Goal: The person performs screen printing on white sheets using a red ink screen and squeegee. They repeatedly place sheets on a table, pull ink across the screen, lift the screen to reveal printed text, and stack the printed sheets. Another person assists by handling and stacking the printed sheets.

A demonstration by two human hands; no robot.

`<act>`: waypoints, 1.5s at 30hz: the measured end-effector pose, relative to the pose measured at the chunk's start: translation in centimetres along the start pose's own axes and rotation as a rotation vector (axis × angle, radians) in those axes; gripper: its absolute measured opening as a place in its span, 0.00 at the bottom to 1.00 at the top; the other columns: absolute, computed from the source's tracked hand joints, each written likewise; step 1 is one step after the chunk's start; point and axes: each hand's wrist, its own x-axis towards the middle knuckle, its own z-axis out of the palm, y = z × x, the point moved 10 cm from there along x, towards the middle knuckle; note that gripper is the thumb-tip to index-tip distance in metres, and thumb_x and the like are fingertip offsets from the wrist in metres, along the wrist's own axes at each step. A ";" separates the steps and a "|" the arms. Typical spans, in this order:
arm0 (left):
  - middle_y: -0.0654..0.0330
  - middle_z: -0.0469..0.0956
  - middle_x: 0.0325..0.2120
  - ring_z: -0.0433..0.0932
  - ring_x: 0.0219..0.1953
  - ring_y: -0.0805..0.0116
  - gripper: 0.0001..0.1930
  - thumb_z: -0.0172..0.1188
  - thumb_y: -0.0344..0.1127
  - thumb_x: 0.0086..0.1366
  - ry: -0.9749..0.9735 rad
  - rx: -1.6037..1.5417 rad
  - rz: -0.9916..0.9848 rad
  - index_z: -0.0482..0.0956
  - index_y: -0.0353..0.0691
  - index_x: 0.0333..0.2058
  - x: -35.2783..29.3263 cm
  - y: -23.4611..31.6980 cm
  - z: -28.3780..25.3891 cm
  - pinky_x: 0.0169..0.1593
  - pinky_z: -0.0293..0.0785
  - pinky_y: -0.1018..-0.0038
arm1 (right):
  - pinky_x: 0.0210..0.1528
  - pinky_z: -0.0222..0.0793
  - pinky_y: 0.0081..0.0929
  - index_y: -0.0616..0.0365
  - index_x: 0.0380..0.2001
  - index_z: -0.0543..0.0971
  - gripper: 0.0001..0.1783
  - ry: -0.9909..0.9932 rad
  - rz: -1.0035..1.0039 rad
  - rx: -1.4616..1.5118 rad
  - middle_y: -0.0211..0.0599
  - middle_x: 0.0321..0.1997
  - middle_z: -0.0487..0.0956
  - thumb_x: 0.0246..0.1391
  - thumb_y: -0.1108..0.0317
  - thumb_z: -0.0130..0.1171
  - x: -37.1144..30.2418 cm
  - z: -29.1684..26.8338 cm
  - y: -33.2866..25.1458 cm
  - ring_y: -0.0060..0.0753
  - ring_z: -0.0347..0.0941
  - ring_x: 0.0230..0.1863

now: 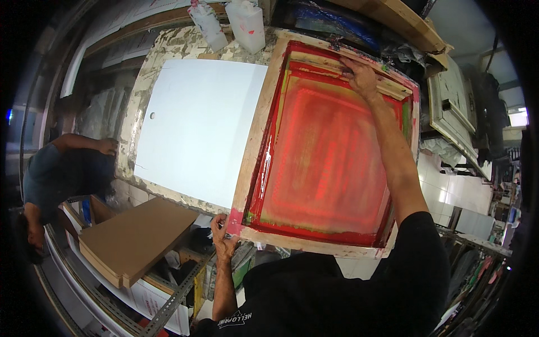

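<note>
A wooden screen printing frame (pixel 255 135) with a red-inked mesh fills the middle and right of the view. At its far end, my right hand (pixel 362 78) is closed on a wooden squeegee (pixel 315 60) lying across the inside of the frame. My left hand (pixel 224 241) has its fingers bent around the frame's near left corner, which is stained pink; part of the grip is hidden. Wet red ink shines along the inner left edge. Beside the frame, a white sheet (pixel 196 123) with a small round hole lies flat on the stained worktable (pixel 126 151).
Two ink-smeared plastic bottles (pixel 246 25) stand at the far edge. On the left, another person (pixel 62 168) has a hand at the table's edge. Brown cardboard sheets (pixel 137 238) lie stacked on a metal rack at the near left. More racks (pixel 477 247) stand at the right.
</note>
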 end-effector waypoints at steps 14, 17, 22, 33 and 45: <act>0.63 0.76 0.34 0.70 0.38 0.70 0.21 0.70 0.21 0.43 0.067 -0.458 -0.038 0.81 0.31 0.40 1.2 9.0 -4.1 0.46 0.66 0.74 | 0.36 0.74 0.49 0.39 0.51 0.79 0.23 -0.123 0.271 -0.020 0.48 0.32 0.80 0.48 0.66 0.63 -18.2 -11.8 -18.6 0.53 0.79 0.34; 0.65 0.74 0.33 0.70 0.38 0.73 0.19 0.69 0.20 0.44 0.113 -0.544 -0.054 0.81 0.32 0.39 1.5 10.0 -4.8 0.45 0.65 0.76 | 0.38 0.73 0.50 0.40 0.52 0.80 0.23 -0.189 0.314 0.057 0.49 0.30 0.79 0.49 0.65 0.63 -21.5 -16.7 -23.9 0.53 0.78 0.34; 0.61 0.78 0.37 0.74 0.39 0.72 0.18 0.68 0.20 0.50 0.237 -0.614 0.058 0.80 0.28 0.42 3.4 16.0 -7.8 0.46 0.69 0.76 | 0.41 0.71 0.45 0.41 0.55 0.78 0.29 -0.222 0.321 0.058 0.45 0.32 0.80 0.47 0.55 0.67 -23.0 -25.7 -31.3 0.51 0.78 0.38; 0.55 0.77 0.42 0.73 0.45 0.68 0.39 0.63 0.46 0.66 0.073 -0.642 0.566 0.59 0.28 0.66 8.3 28.6 -9.2 0.54 0.69 0.70 | 0.28 0.70 0.30 0.59 0.28 0.85 0.26 -0.147 0.144 0.044 0.35 0.21 0.81 0.50 0.43 0.67 -6.5 -41.5 -29.2 0.27 0.73 0.20; 0.61 0.82 0.47 0.76 0.47 0.76 0.35 0.69 0.24 0.54 -1.036 -0.530 -0.040 0.71 0.41 0.62 -7.1 20.2 11.5 0.52 0.69 0.75 | 0.34 0.70 0.32 0.62 0.32 0.86 0.30 0.039 0.104 0.079 0.42 0.27 0.83 0.46 0.41 0.71 0.1 -44.7 -24.8 0.33 0.77 0.30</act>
